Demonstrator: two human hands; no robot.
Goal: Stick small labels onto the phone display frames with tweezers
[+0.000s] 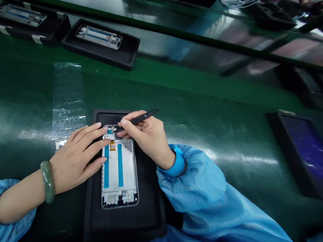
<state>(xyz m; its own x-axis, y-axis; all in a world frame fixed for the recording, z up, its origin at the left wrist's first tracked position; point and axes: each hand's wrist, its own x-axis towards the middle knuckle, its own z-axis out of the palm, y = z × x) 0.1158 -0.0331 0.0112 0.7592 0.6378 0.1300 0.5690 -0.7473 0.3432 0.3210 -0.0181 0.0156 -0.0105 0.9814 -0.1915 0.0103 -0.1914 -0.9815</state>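
A white phone frame (119,173) with two blue strips lies in a black tray (146,209) in front of me. My left hand (76,159) rests flat on the frame's left edge, fingers stretched out, a green bangle on the wrist. My right hand (146,134) pinches black tweezers (141,118), whose tip touches the top end of the frame near a small orange part (112,145).
A clear film sheet (67,98) of small parts lies left of the tray on the green belt. Two more black trays with phone frames (100,41) (21,18) sit further back left. A dark tray (307,155) lies at the right.
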